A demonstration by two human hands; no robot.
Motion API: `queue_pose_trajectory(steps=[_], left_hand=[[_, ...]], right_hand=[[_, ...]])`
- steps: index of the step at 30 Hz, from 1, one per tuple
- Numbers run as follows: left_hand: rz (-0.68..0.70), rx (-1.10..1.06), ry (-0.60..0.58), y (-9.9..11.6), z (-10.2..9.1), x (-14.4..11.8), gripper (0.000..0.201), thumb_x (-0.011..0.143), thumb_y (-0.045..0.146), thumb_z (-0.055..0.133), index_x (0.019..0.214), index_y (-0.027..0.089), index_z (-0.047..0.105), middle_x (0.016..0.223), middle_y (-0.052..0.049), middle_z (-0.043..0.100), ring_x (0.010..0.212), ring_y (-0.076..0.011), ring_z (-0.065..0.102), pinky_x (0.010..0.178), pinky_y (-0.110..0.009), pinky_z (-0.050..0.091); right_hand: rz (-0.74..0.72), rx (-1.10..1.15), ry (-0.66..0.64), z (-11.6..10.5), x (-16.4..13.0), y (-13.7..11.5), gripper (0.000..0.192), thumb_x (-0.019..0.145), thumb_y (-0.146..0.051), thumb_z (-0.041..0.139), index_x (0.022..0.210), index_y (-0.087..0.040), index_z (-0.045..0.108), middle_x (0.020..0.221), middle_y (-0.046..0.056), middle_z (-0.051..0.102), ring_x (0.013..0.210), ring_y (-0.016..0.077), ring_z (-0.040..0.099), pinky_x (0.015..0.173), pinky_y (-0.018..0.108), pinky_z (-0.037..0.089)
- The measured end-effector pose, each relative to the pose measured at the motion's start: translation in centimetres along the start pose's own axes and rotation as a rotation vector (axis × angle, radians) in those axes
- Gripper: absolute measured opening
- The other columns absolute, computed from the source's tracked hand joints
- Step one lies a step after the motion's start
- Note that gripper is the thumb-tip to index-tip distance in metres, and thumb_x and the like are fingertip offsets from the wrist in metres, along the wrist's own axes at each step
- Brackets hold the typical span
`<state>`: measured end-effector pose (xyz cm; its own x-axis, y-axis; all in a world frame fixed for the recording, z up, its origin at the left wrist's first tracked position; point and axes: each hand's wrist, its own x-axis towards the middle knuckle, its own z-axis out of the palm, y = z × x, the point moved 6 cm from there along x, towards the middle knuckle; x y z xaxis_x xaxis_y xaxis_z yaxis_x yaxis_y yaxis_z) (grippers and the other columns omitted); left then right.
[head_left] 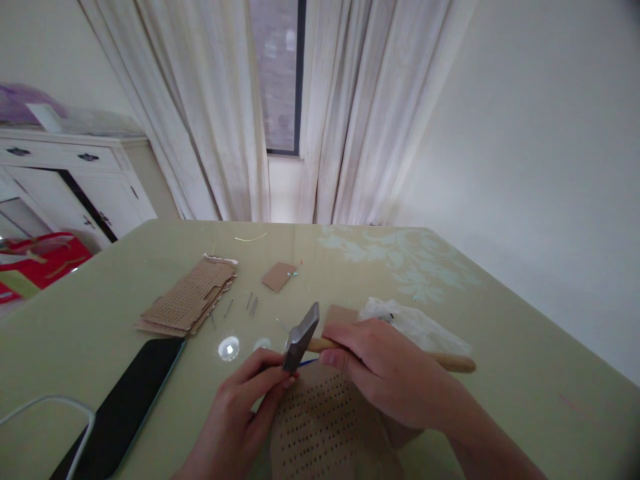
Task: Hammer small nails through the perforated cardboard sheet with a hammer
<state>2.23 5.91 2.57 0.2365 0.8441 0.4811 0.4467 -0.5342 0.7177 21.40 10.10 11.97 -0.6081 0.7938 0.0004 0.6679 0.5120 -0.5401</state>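
The right hand (385, 370) grips the hammer (301, 339) near its head, fingers wrapped around the wooden handle. The left hand (245, 407) holds fingertips pressed together just under the hammer head, above the perforated cardboard (320, 427) on the table (525, 387).

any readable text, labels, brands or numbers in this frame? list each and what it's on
None readable.
Hammer in the right hand: no marking visible.
Punched cardboard by the left hand: only rows of holes.
Cardboard stack: only holes.
Phone: screen dark.
Red bag: print too blurred.
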Motion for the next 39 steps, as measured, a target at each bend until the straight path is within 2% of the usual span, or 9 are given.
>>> queue_pose_trajectory(steps=[3, 8, 12, 15, 18, 22, 27, 32, 39], left_hand=[[0.002, 0.002, 0.03, 0.2, -0.2, 0.0, 0.022, 0.106, 0.019, 0.062, 0.106, 0.027, 0.083, 0.103, -0.004, 0.077, 0.09, -0.0169, 0.077, 0.078, -0.019, 0.062], [-0.005, 0.014, 0.019, 0.1, -0.2, 0.0, 0.022, 0.105, 0.02, 0.064, 0.109, 0.029, 0.083, 0.102, -0.002, 0.077, 0.089, -0.0161, 0.077, 0.077, -0.018, 0.062], [-0.008, 0.026, 0.05, -0.2, -0.3, 0.1, 0.019, 0.106, 0.022, 0.064, 0.103, 0.028, 0.082, 0.104, -0.003, 0.077, 0.092, -0.0167, 0.078, 0.08, -0.02, 0.062], [-0.005, 0.039, 0.055, -0.5, -0.3, 0.1, 0.018, 0.106, 0.023, 0.064, 0.103, 0.027, 0.082, 0.108, -0.004, 0.077, 0.095, -0.018, 0.078, 0.083, -0.021, 0.063], [0.014, 0.059, 0.057, -0.7, -0.2, 0.0, 0.017, 0.105, 0.023, 0.065, 0.104, 0.027, 0.082, 0.108, -0.005, 0.078, 0.096, -0.0186, 0.079, 0.083, -0.022, 0.064], [0.045, 0.078, 0.07, -0.8, -0.3, -0.2, 0.018, 0.105, 0.021, 0.066, 0.107, 0.028, 0.082, 0.108, -0.004, 0.078, 0.096, -0.0174, 0.079, 0.085, -0.021, 0.064], [0.035, 0.073, 0.121, -0.8, -0.6, -0.3, 0.017, 0.105, 0.022, 0.065, 0.105, 0.027, 0.082, 0.11, -0.005, 0.077, 0.097, -0.018, 0.079, 0.086, -0.022, 0.064], [-0.016, 0.059, 0.101, -1.0, -0.4, 0.2, 0.019, 0.106, 0.027, 0.064, 0.103, 0.028, 0.083, 0.106, -0.005, 0.077, 0.094, -0.0186, 0.078, 0.083, -0.023, 0.064], [-0.037, 0.024, 0.089, -1.1, -0.4, 0.2, 0.021, 0.107, 0.028, 0.063, 0.101, 0.026, 0.083, 0.104, -0.006, 0.078, 0.092, -0.0193, 0.078, 0.08, -0.024, 0.064]], right_hand=[[-0.002, 0.007, 0.032, -0.3, 0.0, 0.0, 0.023, 0.113, -0.034, 0.053, 0.102, -0.024, 0.071, 0.092, 0.003, 0.073, 0.084, 0.0218, 0.063, 0.076, 0.032, 0.039], [-0.011, -0.034, -0.026, 0.3, -0.3, -0.1, 0.022, 0.112, -0.036, 0.056, 0.1, -0.024, 0.07, 0.089, 0.002, 0.072, 0.081, 0.0216, 0.063, 0.074, 0.032, 0.037], [0.017, -0.026, 0.016, 0.0, 0.0, 0.8, 0.018, 0.113, -0.034, 0.056, 0.106, -0.024, 0.069, 0.099, 0.003, 0.074, 0.09, 0.0231, 0.065, 0.081, 0.034, 0.04], [0.082, -0.002, -0.002, 0.2, 1.0, 2.7, 0.014, 0.104, -0.036, 0.07, 0.106, -0.022, 0.068, 0.101, 0.003, 0.074, 0.096, 0.0241, 0.065, 0.082, 0.033, 0.04], [0.129, -0.043, -0.094, 1.2, 2.2, 4.6, 0.027, 0.093, -0.039, 0.085, 0.099, -0.021, 0.066, 0.1, 0.003, 0.074, 0.095, 0.025, 0.066, 0.08, 0.032, 0.039], [0.127, -0.084, -0.155, 1.9, 2.9, 5.6, 0.033, 0.087, -0.041, 0.09, 0.094, -0.021, 0.065, 0.095, 0.002, 0.071, 0.092, 0.0244, 0.064, 0.075, 0.031, 0.036], [0.099, -0.018, -0.096, 1.7, 2.9, 5.5, 0.028, 0.087, -0.036, 0.089, 0.096, -0.022, 0.067, 0.089, -0.002, 0.068, 0.087, 0.0211, 0.064, 0.073, 0.03, 0.036], [0.137, -0.044, -0.077, 2.3, 3.2, 6.2, 0.035, 0.087, -0.039, 0.089, 0.085, -0.022, 0.059, 0.085, -0.002, 0.067, 0.081, 0.0196, 0.061, 0.069, 0.029, 0.032], [0.143, -0.053, -0.043, 2.0, 3.1, 6.0, 0.032, 0.087, -0.038, 0.087, 0.087, -0.022, 0.059, 0.085, -0.002, 0.068, 0.078, 0.0188, 0.06, 0.069, 0.029, 0.033]])
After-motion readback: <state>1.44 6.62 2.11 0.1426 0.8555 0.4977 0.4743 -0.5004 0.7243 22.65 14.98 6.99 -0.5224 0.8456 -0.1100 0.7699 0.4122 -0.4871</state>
